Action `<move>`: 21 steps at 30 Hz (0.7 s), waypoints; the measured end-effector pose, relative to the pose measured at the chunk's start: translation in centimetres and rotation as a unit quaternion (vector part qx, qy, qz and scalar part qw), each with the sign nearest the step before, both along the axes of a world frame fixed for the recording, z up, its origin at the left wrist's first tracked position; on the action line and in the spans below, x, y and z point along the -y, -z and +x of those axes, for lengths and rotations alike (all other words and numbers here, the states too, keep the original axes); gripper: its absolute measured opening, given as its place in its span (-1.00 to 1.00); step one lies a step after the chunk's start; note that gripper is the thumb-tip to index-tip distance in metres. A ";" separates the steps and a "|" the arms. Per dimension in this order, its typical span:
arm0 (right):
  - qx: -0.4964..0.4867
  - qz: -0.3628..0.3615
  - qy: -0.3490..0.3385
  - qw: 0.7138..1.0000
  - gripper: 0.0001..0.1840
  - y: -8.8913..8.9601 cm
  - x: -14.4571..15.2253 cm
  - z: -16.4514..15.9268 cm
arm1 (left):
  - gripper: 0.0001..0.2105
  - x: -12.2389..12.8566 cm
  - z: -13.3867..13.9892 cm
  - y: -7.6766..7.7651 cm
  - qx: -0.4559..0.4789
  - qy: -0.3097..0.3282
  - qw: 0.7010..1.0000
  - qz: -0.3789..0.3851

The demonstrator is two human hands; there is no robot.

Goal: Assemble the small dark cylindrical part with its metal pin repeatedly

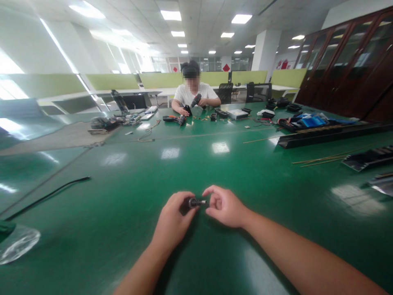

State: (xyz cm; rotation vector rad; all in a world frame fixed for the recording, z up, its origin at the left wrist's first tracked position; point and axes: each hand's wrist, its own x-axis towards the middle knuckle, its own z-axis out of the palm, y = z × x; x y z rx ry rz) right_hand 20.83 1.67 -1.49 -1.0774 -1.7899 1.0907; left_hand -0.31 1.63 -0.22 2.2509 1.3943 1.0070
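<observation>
Head view: holds a small metal part (197, 202) in the left hand (173, 217), over the green counter (132, 180). Pinches it at the fingertips, thumb below and forefinger above, with the dark ringed body set between them and the narrow silver tip jutting out past the fingertips. Points that tip straight across at the right hand (225, 208). Has that right hand just beside the tip, thumb and forefinger parted in a loose curve, other fingers curled toward the palm. Seems to leave a slim gap between tip and right hand, though too small and soft here to be sure. Brings both bare forearms in from the lower edge.

On the left of the counter, has a black cable (47, 196) and, nearer, a clear plastic piece (23, 246) partly cut off. On the right, has a long black channel (325, 136), thin rods (322, 160) near it and a blue bundle (311, 120) behind. Faces a co-worker (202, 91) in a white shirt across the counter, well apart, holding a power drill (195, 100). Near the co-worker, has a second drill (181, 120) lying down and a pale box (238, 114).
</observation>
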 end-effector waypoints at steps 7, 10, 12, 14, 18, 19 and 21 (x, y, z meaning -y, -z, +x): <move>-0.029 0.009 0.006 1.000 -0.55 -0.1 0.2 0.0 | -0.81 0.3 0.5 -0.4 0.014 0.055 0.998 -0.013; -0.036 0.006 0.002 0.999 -0.60 -0.1 0.3 0.0 | -0.80 0.4 0.6 -0.4 0.023 0.076 0.997 -0.021; -0.035 0.005 -0.003 0.999 -0.64 -0.1 0.3 -0.1 | -0.79 0.4 0.6 -0.3 0.022 0.077 0.997 -0.022; -0.032 0.005 -0.006 0.999 -0.67 -0.1 0.2 -0.1 | -0.75 0.4 0.6 -0.2 0.020 0.066 0.997 -0.018; -0.017 0.028 -0.004 0.999 -0.70 -0.1 0.3 0.0 | -0.70 0.5 0.6 0.0 0.023 0.036 0.999 -0.008; -0.013 0.033 -0.003 0.999 -0.71 -0.1 0.3 0.0 | -0.72 0.6 0.6 -0.1 0.023 0.036 0.999 -0.007; -0.006 0.038 -0.001 0.999 -0.74 -0.2 0.3 0.0 | -0.78 0.7 0.7 -0.2 0.020 0.043 0.999 -0.006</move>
